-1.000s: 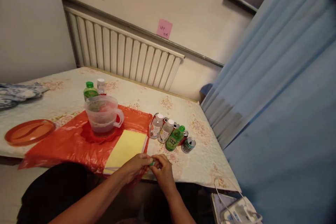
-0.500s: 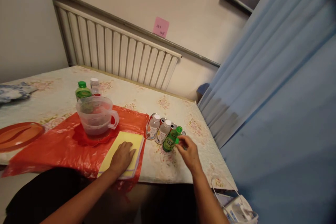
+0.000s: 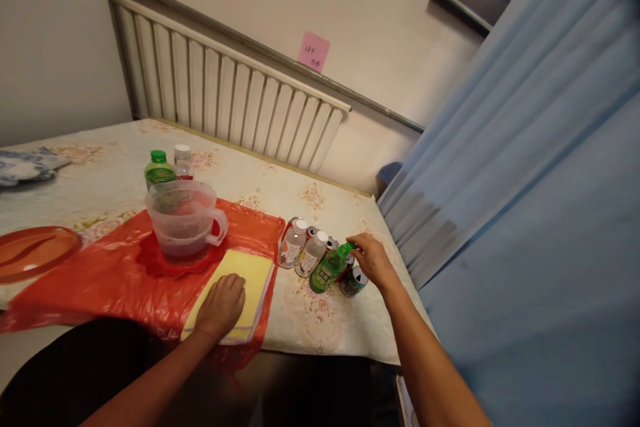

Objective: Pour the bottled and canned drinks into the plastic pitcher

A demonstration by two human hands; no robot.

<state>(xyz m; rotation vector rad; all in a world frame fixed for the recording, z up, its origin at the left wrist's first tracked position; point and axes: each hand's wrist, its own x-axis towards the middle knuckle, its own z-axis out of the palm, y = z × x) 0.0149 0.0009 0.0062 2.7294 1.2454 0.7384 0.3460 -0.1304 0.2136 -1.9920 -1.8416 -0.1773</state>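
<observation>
Green bottle (image 3: pixel 326 272), right of yellow paper (image 3: pixel 255 280), was pinched at its top by right hand's (image 3: pixel 373 260) fingers, likely for control. Left hand (image 3: pixel 221 305) was laid on paper, fingers unclenched, seemingly for support.

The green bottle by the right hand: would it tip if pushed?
The green bottle might tip fairly easily, being tall and narrow. Its smooth-looking side could feel slippery. Pushed left, it would probably bump the white-capped bottle close beside it.
</observation>
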